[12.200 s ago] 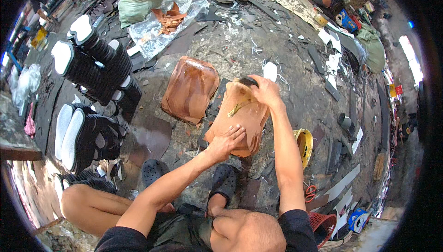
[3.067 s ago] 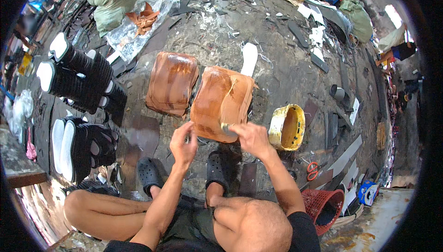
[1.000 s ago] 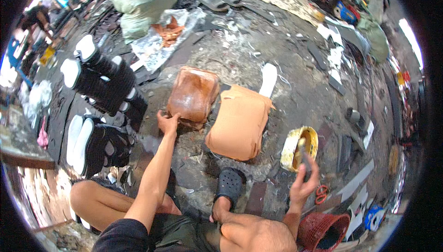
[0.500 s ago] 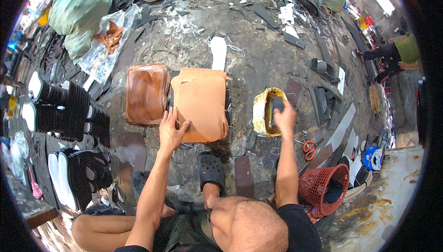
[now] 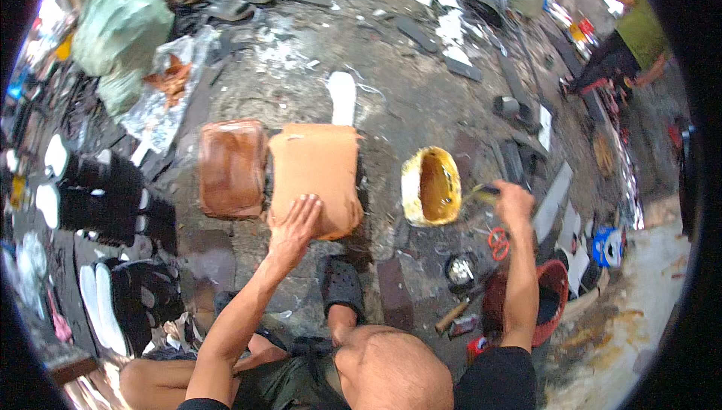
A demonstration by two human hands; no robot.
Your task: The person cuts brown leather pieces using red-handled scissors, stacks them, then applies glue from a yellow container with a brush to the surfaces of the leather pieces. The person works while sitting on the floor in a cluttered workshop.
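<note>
My left hand lies flat on the near part of a tan stack of sheets, fingers spread. A shiny brown stack sits beside it on the left. My right hand is closed round a dark, flat piece; a yellowish smear or strand shows at its left end, blurred by motion, and I cannot tell its exact kind. To the left of that hand, apart from it, stands a yellow-rimmed tub with amber, glue-like stuff inside.
Red-handled scissors, a hammer-like wooden handle and a red basket lie near my right arm. Stacked black-and-white soles fill the left side. A white sole shape lies beyond the tan stack. Another person is at far right.
My right hand has left the tub and swung right with the dark piece. My left hand has slid from the tan stack's left edge onto its top. The view has shifted slightly.
</note>
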